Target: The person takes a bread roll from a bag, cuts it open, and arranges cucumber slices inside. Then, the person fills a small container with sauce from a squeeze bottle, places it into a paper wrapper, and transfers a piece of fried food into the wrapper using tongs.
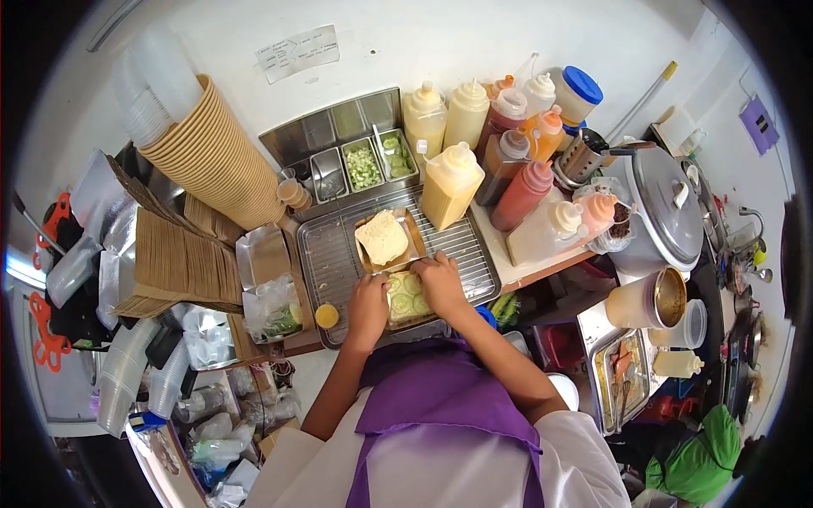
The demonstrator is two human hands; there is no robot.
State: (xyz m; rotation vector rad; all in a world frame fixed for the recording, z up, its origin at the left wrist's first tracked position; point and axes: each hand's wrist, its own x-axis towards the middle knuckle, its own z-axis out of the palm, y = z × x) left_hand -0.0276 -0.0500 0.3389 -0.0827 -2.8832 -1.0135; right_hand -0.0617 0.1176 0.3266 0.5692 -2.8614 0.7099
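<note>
My left hand (369,306) is at the left edge of a food portion topped with pale green round slices (408,298), its fingers bent over the far corner. My right hand (440,286) is at the right edge of the same portion, fingers also curled against it. Just beyond my fingers, a piece of pale bread (382,238) sits in a brown paper holder (414,234) on the wire rack of a metal tray (323,245). A small cup of yellow sauce (326,316) stands left of my left hand.
Squeeze bottles (452,184) stand behind and right of the tray. Metal bins (362,164) with chopped greens are behind it. Stacked paper cups (218,157) and brown cartons (169,264) rise at the left. A large lidded pot (663,203) is at the right.
</note>
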